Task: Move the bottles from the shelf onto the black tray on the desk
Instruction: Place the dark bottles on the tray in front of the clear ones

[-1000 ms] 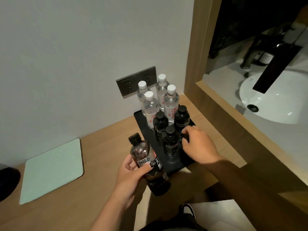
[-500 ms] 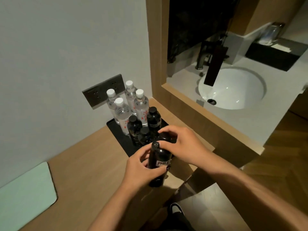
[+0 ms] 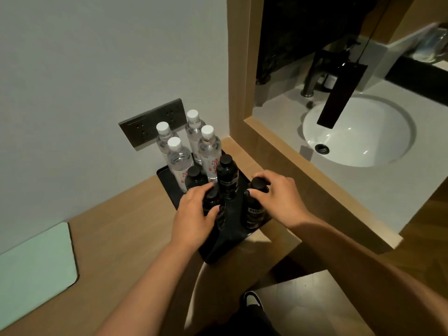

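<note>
left hand (image 3: 194,215) gripping dark bottle (image 3: 214,207) on black tray (image 3: 169,183) | right hand (image 3: 278,200) curled over second dark bottle (image 3: 254,209) cap, front right | likely rigid, liquid-heavy, smooth: grasp mid-body, upright

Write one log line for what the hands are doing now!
left hand: grips dark bottle | right hand: grips dark bottle | both on black tray

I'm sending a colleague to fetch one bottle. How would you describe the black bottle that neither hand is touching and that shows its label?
Find the black tray on the wooden desk below the wall socket plate. Behind the person's hands stand two free black bottles. Take the taller-looking black bottle just in front of the clear white-capped water bottles, on the sink side; its neighbour shows little more than a cap.
</note>
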Demonstrator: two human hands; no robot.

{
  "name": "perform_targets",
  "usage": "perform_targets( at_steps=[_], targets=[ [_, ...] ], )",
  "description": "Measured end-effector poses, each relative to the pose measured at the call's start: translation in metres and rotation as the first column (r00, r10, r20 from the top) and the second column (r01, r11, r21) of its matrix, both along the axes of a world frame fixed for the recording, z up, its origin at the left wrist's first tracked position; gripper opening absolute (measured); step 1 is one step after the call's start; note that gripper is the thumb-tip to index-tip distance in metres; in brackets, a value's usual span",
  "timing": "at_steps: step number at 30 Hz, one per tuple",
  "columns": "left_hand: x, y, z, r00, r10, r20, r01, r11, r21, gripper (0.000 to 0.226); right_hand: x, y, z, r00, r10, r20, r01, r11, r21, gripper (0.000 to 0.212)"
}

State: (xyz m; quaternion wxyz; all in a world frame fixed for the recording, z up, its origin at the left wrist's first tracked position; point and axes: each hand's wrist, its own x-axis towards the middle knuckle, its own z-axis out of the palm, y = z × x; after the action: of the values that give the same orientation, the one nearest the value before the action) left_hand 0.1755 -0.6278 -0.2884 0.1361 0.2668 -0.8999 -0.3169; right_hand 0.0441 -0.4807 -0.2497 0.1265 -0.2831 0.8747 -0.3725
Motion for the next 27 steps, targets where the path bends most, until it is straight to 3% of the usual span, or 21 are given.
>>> perform_targets(
  at_steps=[9, 17, 24, 27],
  targets=[
    [-0.001, 0.011, -0.016, 0.997, 0.074, 0.029, -0.074, 0.997, -0.018, 0.068, -0.013, -0.024, -0.037, 0.995, 0.073, -0.068, -0.074, 0.997, -0.013, 0.034],
    [0.003, 0.016, -0.021, 0.995, 0.075, -0.067, -0.073, 0.997, 0.028, 0.066, -0.023, -0.027, -0.041, 0.988, 0.136, -0.075, -0.138, 0.990, -0.013, 0.041],
    [0.006, 0.012, -0.026, 0.996, 0.077, -0.050, -0.074, 0.995, 0.060, 0.067, -0.021, -0.031, -0.044, 0.987, 0.145, -0.074, -0.147, 0.989, -0.018, 0.041],
    [0.008, 0.052, -0.003, 0.978, 0.163, -0.130, -0.165, 0.986, -0.007, 0.068, -0.024, 0.000, -0.024, 0.962, 0.227, -0.152, -0.236, 0.971, -0.041, 0.040]
  ],
)
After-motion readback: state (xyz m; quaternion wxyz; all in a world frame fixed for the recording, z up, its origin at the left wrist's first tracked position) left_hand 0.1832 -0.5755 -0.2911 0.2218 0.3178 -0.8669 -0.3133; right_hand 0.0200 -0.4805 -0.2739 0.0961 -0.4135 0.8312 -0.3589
